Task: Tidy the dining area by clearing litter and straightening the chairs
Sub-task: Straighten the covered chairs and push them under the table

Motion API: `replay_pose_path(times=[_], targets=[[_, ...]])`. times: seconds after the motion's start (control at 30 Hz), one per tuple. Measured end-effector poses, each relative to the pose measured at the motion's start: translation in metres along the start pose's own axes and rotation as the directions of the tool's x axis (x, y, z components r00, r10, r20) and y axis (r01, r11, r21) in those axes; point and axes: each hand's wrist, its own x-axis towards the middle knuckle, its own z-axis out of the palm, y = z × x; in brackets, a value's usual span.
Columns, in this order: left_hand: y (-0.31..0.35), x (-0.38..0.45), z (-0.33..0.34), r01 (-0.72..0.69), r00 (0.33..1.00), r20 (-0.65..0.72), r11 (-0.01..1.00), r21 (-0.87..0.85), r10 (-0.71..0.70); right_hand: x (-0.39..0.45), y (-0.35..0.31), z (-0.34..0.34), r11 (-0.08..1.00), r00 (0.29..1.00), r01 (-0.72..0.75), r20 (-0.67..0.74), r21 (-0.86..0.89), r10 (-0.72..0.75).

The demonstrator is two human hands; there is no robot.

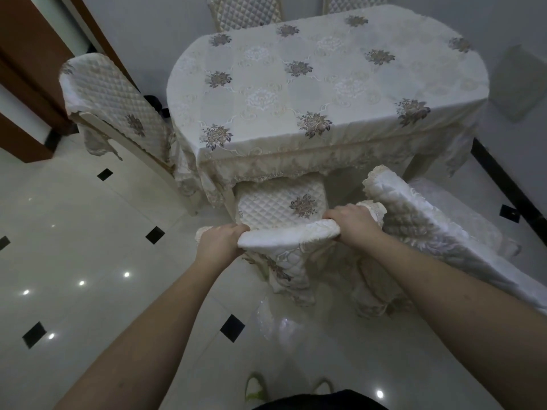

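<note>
Chair (284,220) with a quilted cream cover stands at the near edge of the table (325,84), its seat partly tucked under the hanging tablecloth. Both hands grip the top rail of its backrest: the left hand (220,242) is closed around the rail's left end, the right hand (352,223) closed around its right end, fingers curled over the padded cover. A second covered chair (438,229) leans tilted just beside it, toward the table's near right corner. A third chair (118,108) stands at the table's left edge, turned at an angle. Two more chair backs (245,10) show beyond the far edge. The tablecloth is cream with floral patches. A crumpled clear plastic bag (278,324) lies on the glossy tiled floor (88,232) below the held chair.
</note>
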Motion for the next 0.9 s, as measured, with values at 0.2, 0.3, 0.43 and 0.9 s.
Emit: replay_pose_path(times=[0.2,0.3,0.43,0.9], targets=[[-0.01,0.03,0.003,0.03,1.0,0.008,1.0,-0.001,-0.03,0.03,0.008,-0.005,1.0,1.0,-0.013,0.005,-0.027,0.013],[-0.021,0.047,0.002,0.07,0.995,0.08,0.996,-0.051,-0.066,0.044,0.006,-0.009,0.999,1.0,-0.026,0.001,-0.027,0.026],[-0.035,0.062,0.003,0.08,0.991,0.109,0.995,-0.061,-0.073,0.06,0.002,-0.012,0.999,1.0,-0.027,0.013,-0.021,0.027],[-0.041,0.092,0.001,0.067,0.989,0.132,0.997,-0.041,-0.061,0.09,0.014,-0.03,0.998,0.996,0.002,0.094,-0.068,0.005]])
